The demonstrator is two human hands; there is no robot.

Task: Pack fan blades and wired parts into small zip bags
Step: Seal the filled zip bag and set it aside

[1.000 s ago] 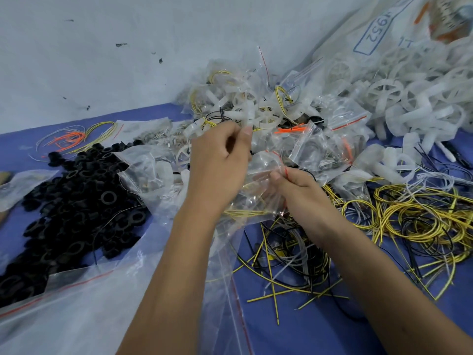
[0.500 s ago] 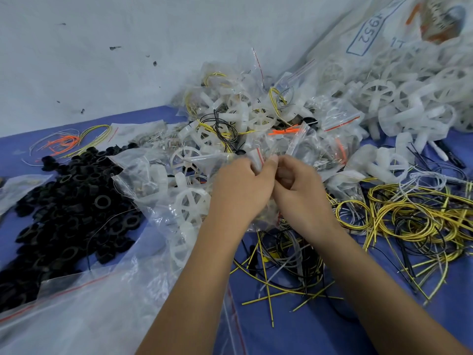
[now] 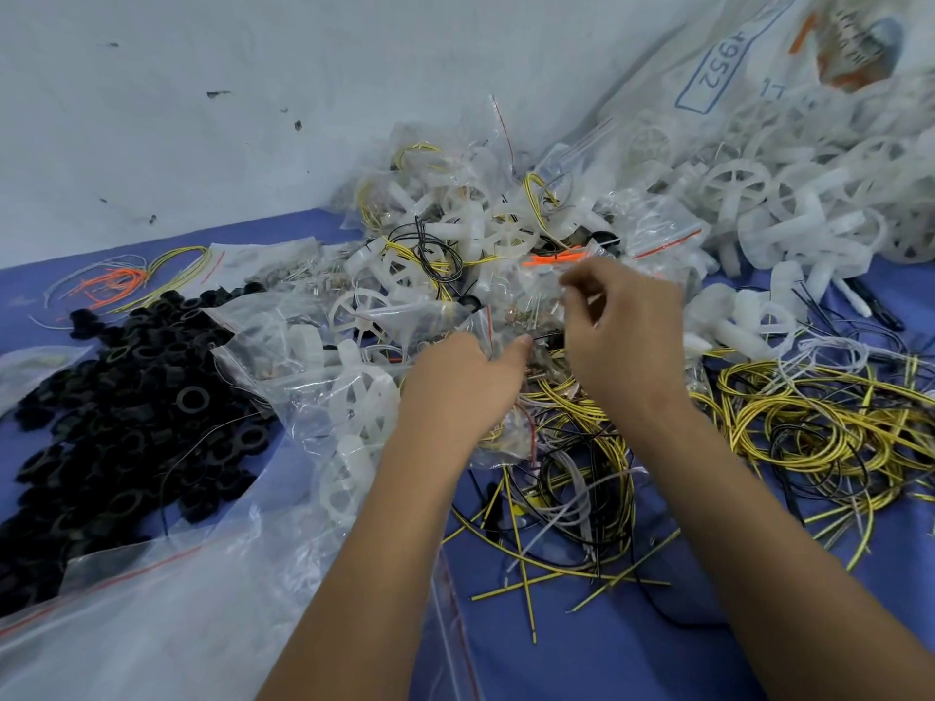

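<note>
- Head view, the holding: the left hand [image 3: 468, 376] pinches the top edge of a small zip bag [image 3: 498, 397] between thumb and fingers, so the red-striped mouth stands up and stays reachable; I judge this bag is being sealed or is about to be set aside.
- The bag hangs under and just in front of the left hand, over the loose yellow and black wires [image 3: 582, 498]; something coiled and yellow shows through the plastic.
- The right hand [image 3: 622, 336] is lifted just beyond and to the right of the left, fingers curled toward the thumb as if pinching. It is blurred (whether anything sits between the fingertips I cannot tell).
- Stock lies in reach by kind, which seems the reason for the layout: filled bags [image 3: 455, 245] heaped straight beyond both hands, loose white fan blades [image 3: 733, 184] beyond and right of the right hand, a large wire tangle [image 3: 809, 422] to its right, and black rings [image 3: 126, 422] well to the left of the left hand.
- Hard to make out: the bag's full contents, since the left hand and creased plastic cover most of it, and whether its zip is closed along its length.
- A large clear bag [image 3: 152, 599] lies near the left forearm, cut off by the picture's lower edge (its contents unclear). The printed sack [image 3: 718, 68] far beyond the right hand runs out of view at the top.
</note>
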